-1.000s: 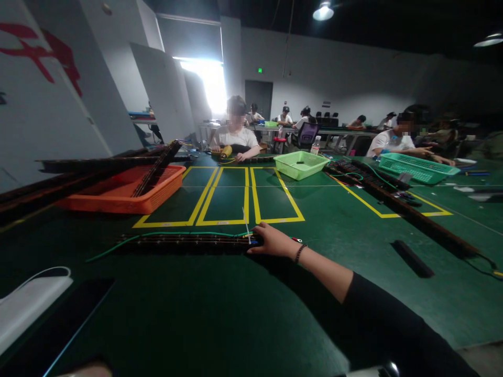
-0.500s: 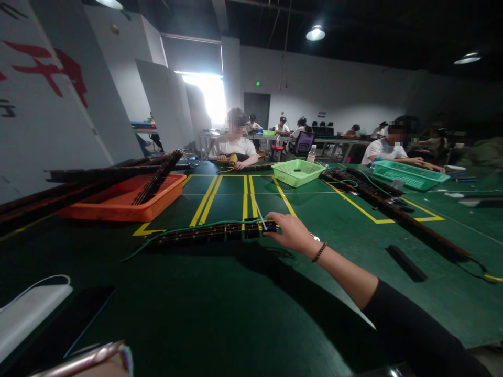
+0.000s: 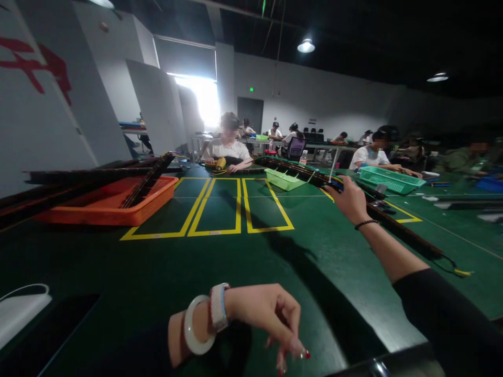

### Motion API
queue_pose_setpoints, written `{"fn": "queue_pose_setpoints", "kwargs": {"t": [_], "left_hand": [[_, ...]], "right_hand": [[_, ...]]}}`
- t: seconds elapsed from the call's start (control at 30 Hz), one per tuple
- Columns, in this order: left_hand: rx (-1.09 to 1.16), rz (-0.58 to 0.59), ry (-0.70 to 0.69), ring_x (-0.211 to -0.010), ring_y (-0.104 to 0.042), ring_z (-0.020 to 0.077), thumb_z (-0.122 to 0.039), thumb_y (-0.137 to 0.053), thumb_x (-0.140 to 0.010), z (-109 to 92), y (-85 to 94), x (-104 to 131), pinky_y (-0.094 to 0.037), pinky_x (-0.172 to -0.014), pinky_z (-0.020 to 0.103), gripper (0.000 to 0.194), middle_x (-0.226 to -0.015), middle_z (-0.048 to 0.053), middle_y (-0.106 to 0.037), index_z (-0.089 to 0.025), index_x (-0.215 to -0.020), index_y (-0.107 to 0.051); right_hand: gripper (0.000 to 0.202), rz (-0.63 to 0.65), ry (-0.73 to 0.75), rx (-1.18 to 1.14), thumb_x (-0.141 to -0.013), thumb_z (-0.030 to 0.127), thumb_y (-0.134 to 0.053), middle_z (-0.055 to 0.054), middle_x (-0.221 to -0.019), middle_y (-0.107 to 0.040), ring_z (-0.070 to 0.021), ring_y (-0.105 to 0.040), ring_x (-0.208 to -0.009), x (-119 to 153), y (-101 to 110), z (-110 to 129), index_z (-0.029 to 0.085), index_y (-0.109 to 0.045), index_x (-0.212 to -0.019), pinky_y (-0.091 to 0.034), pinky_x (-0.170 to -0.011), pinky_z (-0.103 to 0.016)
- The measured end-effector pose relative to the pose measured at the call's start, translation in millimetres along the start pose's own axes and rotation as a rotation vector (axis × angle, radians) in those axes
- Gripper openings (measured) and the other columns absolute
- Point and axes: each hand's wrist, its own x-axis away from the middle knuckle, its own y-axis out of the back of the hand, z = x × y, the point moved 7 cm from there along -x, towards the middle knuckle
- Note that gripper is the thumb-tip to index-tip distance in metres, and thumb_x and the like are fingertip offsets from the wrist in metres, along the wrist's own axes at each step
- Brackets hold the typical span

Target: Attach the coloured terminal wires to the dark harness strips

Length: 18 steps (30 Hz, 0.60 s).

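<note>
My right hand [image 3: 349, 200] reaches out at centre right, its fingers closed on the near end of a long dark strip [image 3: 293, 169] with wires along it. A thin white stick-like piece [image 3: 334, 164] stands up from that end. The strip passes over a light green basket [image 3: 288, 180], slanting away to the left. Low in the view, my left hand [image 3: 271, 319] hangs over the green table [image 3: 157, 272], fingers loosely bent and apart, holding nothing. A white bangle and a watch strap are on that wrist.
An orange basket [image 3: 157, 201] with dark strips stands at the left. A teal basket [image 3: 391, 179] and more strips [image 3: 404, 230] lie to the right. Yellow tape outlines [image 3: 214, 232] mark the table. People sit across and at the right.
My right hand has carried the strip from the table's middle to the far right, over the green basket. My left hand has come in from the lower left. The view has shifted slightly.
</note>
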Motion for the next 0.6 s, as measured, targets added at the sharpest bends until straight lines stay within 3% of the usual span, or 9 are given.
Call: {"fn": "queue_pose_setpoints", "kwargs": {"t": [0.1, 0.27, 0.6], "left_hand": [[0.108, -0.048, -0.009, -0.056, -0.062, 0.0093, -0.039, -0.076, -0.066, 25, 14.4, -12, -0.039, -0.042, 0.015, 0.032, -0.065, 0.001, -0.063, -0.012, -0.071, -0.059], [0.142, -0.063, 0.004, -0.060, -0.063, 0.0091, -0.036, -0.072, -0.071, 40, 22.2, -13, -0.039, -0.043, 0.014, 0.026, -0.069, 0.002, -0.065, -0.012, -0.075, -0.062], [0.243, 0.016, -0.024, -0.062, -0.064, 0.0126, -0.041, -0.077, -0.063, 59, 31.3, -27, -0.047, -0.048, 0.018, 0.037, -0.073, 0.004, -0.066, -0.010, -0.079, -0.064]], "right_hand": [[0.050, 0.019, -0.206, 0.058, -0.083, 0.052, -0.055, -0.017, -0.097, -0.065, -0.0310, -0.062, -0.085, -15, -16, -18, 0.013, -0.051, -0.115, -0.044, -0.069, -0.035], [0.047, 0.086, -0.453, 0.106, -0.083, 0.048, -0.057, -0.021, -0.098, -0.064, -0.0332, -0.063, -0.090, -31, -50, -23, 0.009, -0.052, -0.108, -0.046, -0.073, -0.039], [0.055, 0.153, -0.536, -0.071, -0.069, 0.033, -0.072, -0.030, -0.107, -0.054, -0.0389, -0.058, -0.100, -42, -113, -8, 0.005, -0.049, -0.110, -0.045, -0.082, -0.051]]}}
